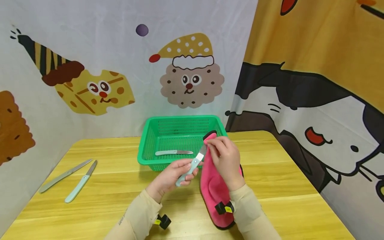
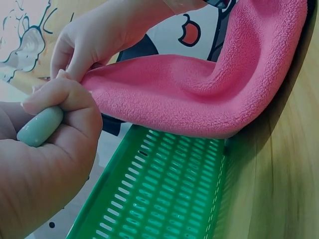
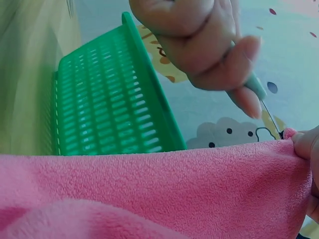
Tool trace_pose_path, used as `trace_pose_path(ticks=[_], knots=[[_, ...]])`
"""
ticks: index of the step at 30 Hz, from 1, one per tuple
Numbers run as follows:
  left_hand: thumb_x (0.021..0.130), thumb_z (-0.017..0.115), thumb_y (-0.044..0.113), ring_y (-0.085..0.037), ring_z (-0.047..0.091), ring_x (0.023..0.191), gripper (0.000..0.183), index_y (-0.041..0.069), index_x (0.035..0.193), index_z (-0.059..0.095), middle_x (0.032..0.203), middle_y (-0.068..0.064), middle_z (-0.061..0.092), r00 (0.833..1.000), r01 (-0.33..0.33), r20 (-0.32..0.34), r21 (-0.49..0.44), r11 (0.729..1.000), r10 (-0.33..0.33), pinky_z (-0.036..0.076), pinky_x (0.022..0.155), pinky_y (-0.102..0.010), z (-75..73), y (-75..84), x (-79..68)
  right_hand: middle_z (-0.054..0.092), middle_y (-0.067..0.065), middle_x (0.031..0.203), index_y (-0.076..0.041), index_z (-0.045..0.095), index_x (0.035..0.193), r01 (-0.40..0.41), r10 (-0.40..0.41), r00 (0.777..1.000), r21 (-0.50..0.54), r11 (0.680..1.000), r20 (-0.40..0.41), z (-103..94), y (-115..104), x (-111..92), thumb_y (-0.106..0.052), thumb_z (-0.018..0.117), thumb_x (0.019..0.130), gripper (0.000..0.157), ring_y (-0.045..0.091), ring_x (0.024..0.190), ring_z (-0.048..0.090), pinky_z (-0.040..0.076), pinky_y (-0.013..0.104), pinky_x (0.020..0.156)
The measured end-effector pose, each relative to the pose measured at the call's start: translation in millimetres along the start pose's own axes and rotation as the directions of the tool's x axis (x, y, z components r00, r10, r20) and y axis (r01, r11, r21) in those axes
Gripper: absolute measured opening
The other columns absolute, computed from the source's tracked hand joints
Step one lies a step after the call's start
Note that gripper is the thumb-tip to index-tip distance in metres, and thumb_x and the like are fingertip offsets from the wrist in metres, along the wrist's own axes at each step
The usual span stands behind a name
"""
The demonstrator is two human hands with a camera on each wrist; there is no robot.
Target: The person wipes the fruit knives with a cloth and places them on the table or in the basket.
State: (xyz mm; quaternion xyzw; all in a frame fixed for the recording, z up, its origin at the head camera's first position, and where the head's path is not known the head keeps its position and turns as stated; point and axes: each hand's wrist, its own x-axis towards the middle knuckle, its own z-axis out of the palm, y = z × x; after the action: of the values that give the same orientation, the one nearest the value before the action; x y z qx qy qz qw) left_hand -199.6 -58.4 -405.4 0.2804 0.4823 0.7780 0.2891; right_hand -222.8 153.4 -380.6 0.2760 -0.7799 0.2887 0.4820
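Note:
My left hand (image 1: pixel 175 171) grips a small knife (image 1: pixel 192 166) by its pale mint handle, the blade slanting up and to the right. A pink fleecy cloth (image 1: pixel 211 180) with dark edging hangs from my right hand (image 1: pixel 226 158), whose thumb and fingers pinch its upper end at the blade's tip. In the right wrist view the cloth (image 3: pixel 149 194) meets the thin blade (image 3: pixel 271 119) there; the tip itself is hidden. The left wrist view shows the end of the handle (image 2: pixel 41 125) inside the curled left fingers.
A green plastic basket (image 1: pixel 186 117) stands behind the hands, with a similar knife (image 1: pixel 166 152) lying in it. Two more knives, one mint-handled (image 1: pixel 78 189) and one greyish-green (image 1: pixel 55 182), lie on the left of the wooden table (image 1: pixel 114 200). Printed curtains (image 1: pixel 120 33) hang behind.

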Motion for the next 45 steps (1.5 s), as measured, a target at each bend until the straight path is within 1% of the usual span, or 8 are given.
trace_pose_path(ticks=[4,11,22,25,30,36,41,45], knots=[[0.109,0.031,0.009,-0.007,0.042,0.066,0.041,-0.020,0.137,0.037,0.090,-0.004,0.054,1.000,0.009,0.022,-0.007,1.000,-0.008,0.037,0.054,-0.014,-0.8,0.6,-0.9,0.066,0.009,0.092,-0.005,0.075,0.098,-0.046,0.046,0.999,-0.011,0.999,0.006,-2.3,5,0,-0.001,0.079,0.082,0.017,0.024,0.076,0.063,0.053,0.039,0.063],[0.109,0.030,0.010,-0.006,0.043,0.066,0.044,-0.021,0.140,0.031,0.092,-0.004,0.055,0.997,0.031,0.074,-0.091,0.995,-0.024,0.038,0.055,-0.014,-2.6,2.5,-2.1,0.065,0.010,0.092,-0.005,0.074,0.098,-0.138,0.138,0.990,-0.058,0.989,-0.010,-8.8,12,0,-0.005,0.077,0.086,0.012,0.023,0.076,0.061,0.051,0.036,0.062],[0.109,0.032,0.011,-0.006,0.043,0.067,0.040,-0.013,0.140,0.040,0.094,-0.006,0.055,0.999,-0.039,-0.006,-0.128,0.991,0.038,0.038,0.054,-0.014,-5.6,10.7,-5.5,0.066,0.010,0.093,-0.005,0.075,0.099,-0.144,0.144,0.988,-0.001,0.990,-0.064,-14.0,10,3,-0.002,0.077,0.085,0.014,0.023,0.080,0.062,0.052,0.033,0.058],[0.109,0.030,0.012,-0.007,0.044,0.067,0.041,-0.012,0.142,0.037,0.095,-0.006,0.055,0.999,-0.047,-0.031,-0.129,0.991,0.043,0.038,0.054,-0.014,-5.1,12.6,-5.9,0.065,0.010,0.091,-0.004,0.075,0.098,-0.119,0.121,0.989,0.031,0.992,-0.085,-14.4,6,5,0.000,0.077,0.083,0.016,0.023,0.080,0.063,0.051,0.031,0.059],[0.109,0.031,0.012,-0.007,0.045,0.068,0.043,-0.015,0.143,0.032,0.095,-0.005,0.055,0.997,-0.049,-0.071,-0.084,0.995,0.043,0.038,0.055,-0.015,-3.2,12.1,-4.9,0.065,0.010,0.089,-0.003,0.075,0.097,-0.019,0.026,0.995,0.071,0.997,-0.099,-10.7,2,5,0.000,0.078,0.083,0.015,0.021,0.079,0.063,0.051,0.028,0.066],[0.109,0.033,0.012,-0.007,0.048,0.068,0.046,-0.017,0.144,0.029,0.093,-0.004,0.057,0.989,0.000,-0.145,-0.009,1.000,-0.002,0.040,0.056,-0.016,-0.6,6.2,-2.5,0.066,0.007,0.091,-0.005,0.075,0.099,0.036,-0.029,0.997,0.110,0.993,-0.066,-0.3,-8,1,-0.001,0.080,0.080,0.021,0.020,0.079,0.062,0.049,0.030,0.068],[0.108,0.034,0.011,-0.008,0.049,0.068,0.041,-0.014,0.141,0.035,0.095,-0.005,0.059,0.983,-0.004,-0.181,0.030,1.000,0.009,0.041,0.056,-0.016,0.1,0.7,-1.1,0.066,0.006,0.094,-0.006,0.074,0.101,0.084,-0.085,0.996,0.098,0.992,0.000,10.7,-19,-7,-0.002,0.082,0.078,0.024,0.022,0.082,0.064,0.053,0.037,0.072],[0.108,0.035,0.011,-0.009,0.047,0.068,0.027,-0.002,0.123,0.052,0.096,-0.009,0.057,0.979,-0.029,-0.199,0.047,0.998,0.038,0.040,0.055,-0.016,-0.6,-1.0,-0.1,0.065,0.005,0.098,-0.008,0.075,0.106,0.098,-0.109,0.984,0.085,0.992,0.138,17.3,-26,-12,-0.005,0.082,0.081,0.027,0.021,0.087,0.061,0.052,0.035,0.075]])
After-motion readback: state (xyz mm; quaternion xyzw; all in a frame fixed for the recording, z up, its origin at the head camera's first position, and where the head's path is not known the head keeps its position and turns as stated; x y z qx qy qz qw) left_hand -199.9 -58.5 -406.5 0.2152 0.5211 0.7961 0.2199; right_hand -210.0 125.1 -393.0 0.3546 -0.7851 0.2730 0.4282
